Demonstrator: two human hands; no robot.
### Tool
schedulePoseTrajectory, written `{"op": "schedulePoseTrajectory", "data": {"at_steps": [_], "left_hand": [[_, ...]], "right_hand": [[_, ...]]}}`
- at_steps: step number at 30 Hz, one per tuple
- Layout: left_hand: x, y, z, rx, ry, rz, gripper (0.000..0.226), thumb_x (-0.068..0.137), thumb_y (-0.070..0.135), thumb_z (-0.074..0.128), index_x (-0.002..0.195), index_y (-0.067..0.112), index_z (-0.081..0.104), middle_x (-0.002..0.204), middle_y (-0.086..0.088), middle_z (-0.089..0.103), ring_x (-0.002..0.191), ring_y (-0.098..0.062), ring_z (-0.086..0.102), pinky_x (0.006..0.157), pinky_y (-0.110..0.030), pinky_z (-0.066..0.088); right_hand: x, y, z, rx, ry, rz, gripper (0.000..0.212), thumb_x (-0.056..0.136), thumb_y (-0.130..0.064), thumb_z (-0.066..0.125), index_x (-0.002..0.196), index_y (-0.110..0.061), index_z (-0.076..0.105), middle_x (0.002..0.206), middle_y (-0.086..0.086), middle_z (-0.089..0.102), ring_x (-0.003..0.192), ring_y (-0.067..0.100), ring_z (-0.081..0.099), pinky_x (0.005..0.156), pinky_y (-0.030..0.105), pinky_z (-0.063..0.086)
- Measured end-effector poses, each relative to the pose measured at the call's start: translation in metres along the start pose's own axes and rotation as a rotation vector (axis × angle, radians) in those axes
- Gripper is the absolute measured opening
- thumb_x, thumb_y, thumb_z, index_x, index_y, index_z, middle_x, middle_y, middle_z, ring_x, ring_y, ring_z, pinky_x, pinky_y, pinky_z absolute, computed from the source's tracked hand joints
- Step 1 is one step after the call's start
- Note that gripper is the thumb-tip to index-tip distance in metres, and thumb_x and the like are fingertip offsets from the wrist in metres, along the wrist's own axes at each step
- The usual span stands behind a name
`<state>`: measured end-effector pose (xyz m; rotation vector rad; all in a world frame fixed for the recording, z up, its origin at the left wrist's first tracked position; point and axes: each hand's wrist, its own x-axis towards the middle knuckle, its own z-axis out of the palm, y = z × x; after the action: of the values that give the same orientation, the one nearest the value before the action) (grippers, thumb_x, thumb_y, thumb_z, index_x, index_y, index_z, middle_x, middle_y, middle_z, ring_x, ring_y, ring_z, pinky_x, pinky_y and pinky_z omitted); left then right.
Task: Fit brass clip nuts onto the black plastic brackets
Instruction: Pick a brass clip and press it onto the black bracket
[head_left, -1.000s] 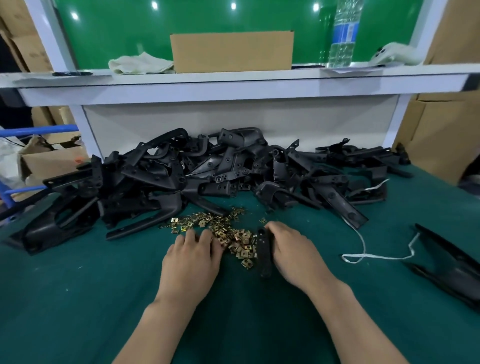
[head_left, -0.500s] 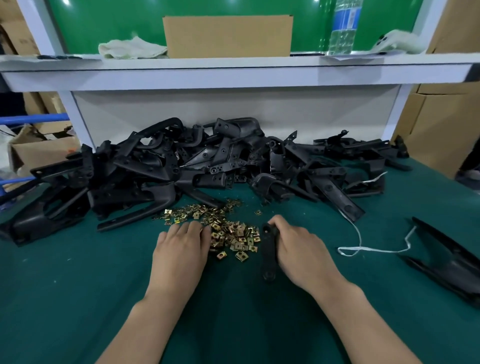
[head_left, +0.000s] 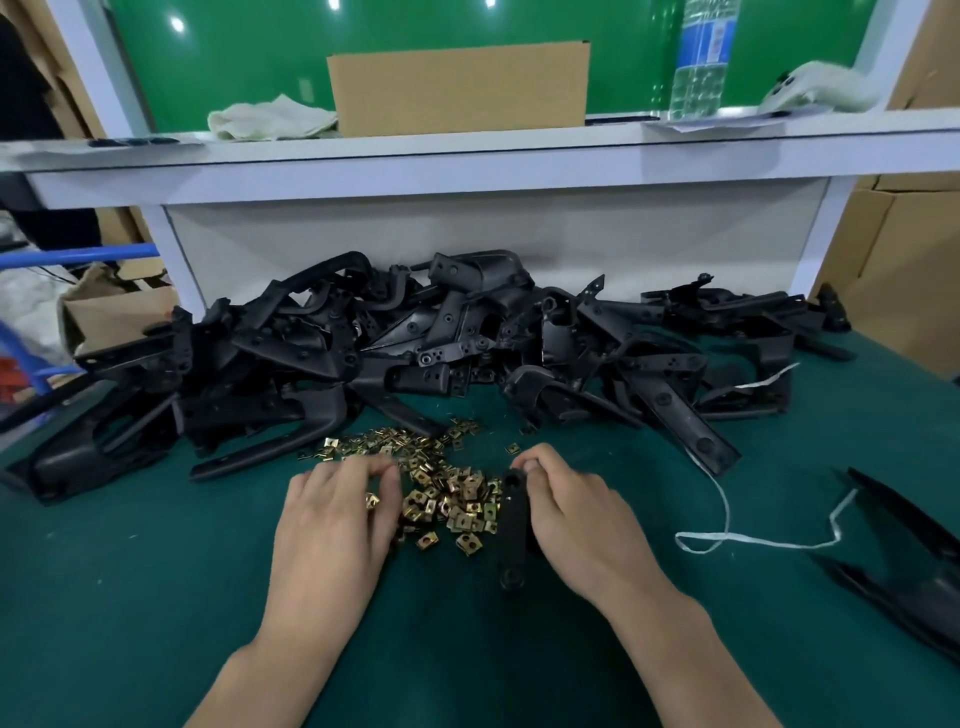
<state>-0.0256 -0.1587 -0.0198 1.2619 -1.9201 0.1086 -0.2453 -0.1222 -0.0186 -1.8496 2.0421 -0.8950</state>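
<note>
A loose heap of brass clip nuts (head_left: 447, 493) lies on the green mat between my hands. My left hand (head_left: 337, 525) rests palm down on the heap's left side, fingers curled, with a clip nut (head_left: 372, 500) showing at its fingertips. My right hand (head_left: 576, 525) grips a long black plastic bracket (head_left: 511, 530) that lies on the mat, pointing toward me, fingers curled over its far end. A big pile of black brackets (head_left: 415, 343) sits behind the nuts against the white shelf wall.
A white string (head_left: 727, 535) trails on the mat to the right. Another large black part (head_left: 904, 566) lies at the right edge. The white shelf (head_left: 467, 156) overhead carries a cardboard box, a cloth, a water bottle and a phone. Cardboard boxes stand on both sides.
My left hand has drawn back to the heap's left edge and its fingers have curled over a clip nut. My right hand keeps hold of the bracket. The camera has tilted slightly.
</note>
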Motion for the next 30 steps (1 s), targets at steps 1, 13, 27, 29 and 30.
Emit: {"op": "schedulePoseTrajectory", "data": {"at_steps": [1,13,27,29,30], "left_hand": [[-0.001,0.005,-0.002,-0.1,-0.009,-0.036,0.01,0.095,0.032,0.054,0.1,0.025,0.059,0.091,0.01,0.065,0.079,-0.007,0.052,0.071,-0.03,0.042],[-0.012,0.046,0.007,-0.77,-0.369,-0.235,0.02,0.092,0.038,0.054,0.107,0.035,0.067,0.082,0.015,0.07,0.07,0.002,0.062,0.063,-0.008,0.045],[-0.003,0.033,0.012,-0.993,-0.415,-0.395,0.017,0.102,0.015,0.054,0.111,0.024,0.065,0.093,0.003,0.077,0.074,-0.011,0.069,0.068,-0.018,0.054],[-0.004,0.031,0.013,-0.984,-0.409,-0.384,0.014,0.1,0.016,0.057,0.107,0.024,0.066,0.091,0.003,0.076,0.075,-0.012,0.069,0.068,-0.019,0.054],[-0.004,0.031,0.013,-0.98,-0.407,-0.377,0.013,0.1,0.017,0.057,0.106,0.025,0.066,0.09,0.002,0.075,0.076,-0.012,0.069,0.068,-0.019,0.054]], "right_hand": [[0.001,0.0,0.0,0.005,-0.004,0.003,0.021,0.107,-0.041,0.027,0.111,-0.044,0.047,0.086,-0.012,0.065,0.082,0.017,0.061,0.07,0.037,0.04],[0.001,-0.005,0.001,-0.015,0.013,0.016,0.059,0.096,-0.068,0.015,0.104,-0.038,0.064,0.076,-0.006,0.057,0.075,0.023,0.052,0.068,0.039,0.04],[-0.008,-0.012,-0.005,0.011,-0.031,-0.108,0.037,0.102,-0.059,0.026,0.098,-0.037,0.056,0.076,-0.018,0.061,0.072,0.003,0.056,0.066,0.033,0.043],[-0.008,-0.013,-0.004,0.018,-0.031,-0.128,0.031,0.103,-0.057,0.03,0.104,-0.04,0.056,0.073,-0.026,0.058,0.067,-0.003,0.053,0.06,0.027,0.036],[-0.008,-0.013,-0.004,0.025,-0.03,-0.135,0.028,0.104,-0.056,0.031,0.105,-0.042,0.056,0.073,-0.029,0.058,0.067,-0.005,0.053,0.059,0.026,0.035]]}}
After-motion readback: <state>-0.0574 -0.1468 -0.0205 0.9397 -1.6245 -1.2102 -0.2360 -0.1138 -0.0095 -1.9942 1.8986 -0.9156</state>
